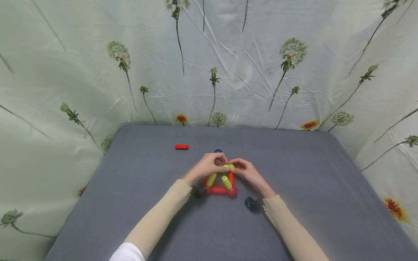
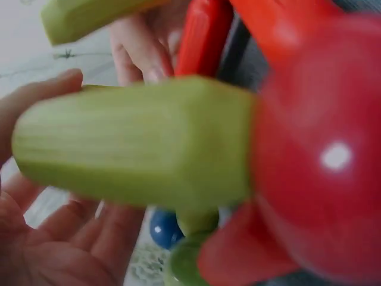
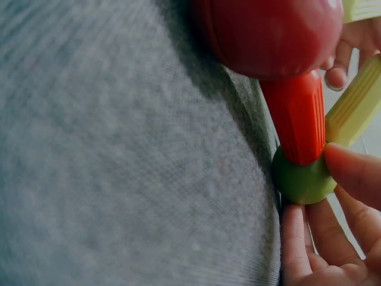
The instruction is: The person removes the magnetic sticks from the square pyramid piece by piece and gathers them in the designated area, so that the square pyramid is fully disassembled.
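A toy frame of red rods [image 1: 218, 190], round balls and upright yellow-green rods [image 1: 226, 182] stands mid-table, with a red ball [image 1: 232, 192] at its near right corner. My right hand [image 1: 249, 175] pinches the green ball [image 3: 306, 179] at the far right corner. Slanting off that ball is a yellow-green rod [image 3: 355, 102], which my left hand [image 1: 209, 163] appears to pinch by thumb and finger; its fingertips are partly hidden. Close to the left wrist camera, another yellow-green rod [image 2: 131, 143] sticks out of a red ball [image 2: 327, 149].
A loose red rod [image 1: 181, 147] lies farther back, to the left. Behind the left hand a blue ball [image 1: 218, 150] shows in part. Dark wrist camera [image 1: 253, 204] hangs under the right forearm. Flower-print curtain [image 1: 228, 72] surrounds the grey tabletop [image 1: 294, 159].
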Action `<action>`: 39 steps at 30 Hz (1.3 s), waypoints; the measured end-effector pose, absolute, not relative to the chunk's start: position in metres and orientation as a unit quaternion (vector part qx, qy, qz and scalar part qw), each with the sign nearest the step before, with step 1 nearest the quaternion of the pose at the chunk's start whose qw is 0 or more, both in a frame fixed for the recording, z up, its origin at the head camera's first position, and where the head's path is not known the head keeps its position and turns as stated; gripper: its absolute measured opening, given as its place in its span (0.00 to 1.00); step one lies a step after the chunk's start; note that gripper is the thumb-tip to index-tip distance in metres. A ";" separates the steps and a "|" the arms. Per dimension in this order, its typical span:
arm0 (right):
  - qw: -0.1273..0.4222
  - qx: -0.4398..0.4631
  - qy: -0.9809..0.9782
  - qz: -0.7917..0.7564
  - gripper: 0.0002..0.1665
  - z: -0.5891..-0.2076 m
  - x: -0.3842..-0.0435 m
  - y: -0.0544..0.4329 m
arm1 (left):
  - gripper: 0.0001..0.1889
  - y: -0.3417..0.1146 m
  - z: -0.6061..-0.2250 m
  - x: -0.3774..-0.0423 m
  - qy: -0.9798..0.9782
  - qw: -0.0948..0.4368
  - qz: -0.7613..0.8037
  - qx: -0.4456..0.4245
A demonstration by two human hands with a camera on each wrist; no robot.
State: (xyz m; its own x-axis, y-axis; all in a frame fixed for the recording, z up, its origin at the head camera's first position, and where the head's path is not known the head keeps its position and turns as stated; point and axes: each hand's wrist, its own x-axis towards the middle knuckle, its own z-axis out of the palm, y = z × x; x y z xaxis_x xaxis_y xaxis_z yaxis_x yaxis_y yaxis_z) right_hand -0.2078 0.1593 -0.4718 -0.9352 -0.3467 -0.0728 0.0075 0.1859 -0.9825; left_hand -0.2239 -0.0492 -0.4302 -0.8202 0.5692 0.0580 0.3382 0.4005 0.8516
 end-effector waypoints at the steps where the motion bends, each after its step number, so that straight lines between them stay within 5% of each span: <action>1: 0.143 -0.111 0.754 -0.631 0.19 -0.472 -0.208 0.159 | 0.07 -0.050 -0.431 -0.224 0.830 0.117 0.476 0.267; 12: 0.141 -0.101 0.759 -0.628 0.19 -0.471 -0.208 0.156 | 0.07 -0.088 -0.430 -0.219 0.806 0.081 0.561 0.168; 20: 0.146 -0.101 0.756 -0.630 0.20 -0.472 -0.207 0.156 | 0.07 -0.156 -0.451 -0.244 0.840 -0.034 0.540 0.045; 24: 0.144 -0.103 0.759 -0.627 0.20 -0.472 -0.207 0.156 | 0.07 -0.176 -0.455 -0.253 0.861 -0.043 0.507 0.002; 34: 0.146 -0.096 0.762 -0.624 0.20 -0.471 -0.206 0.155 | 0.07 -0.178 -0.461 -0.264 0.890 -0.066 0.451 -0.006; 39: 0.146 -0.095 0.765 -0.621 0.20 -0.472 -0.206 0.156 | 0.10 -0.166 -0.448 -0.251 0.857 -0.035 0.507 0.085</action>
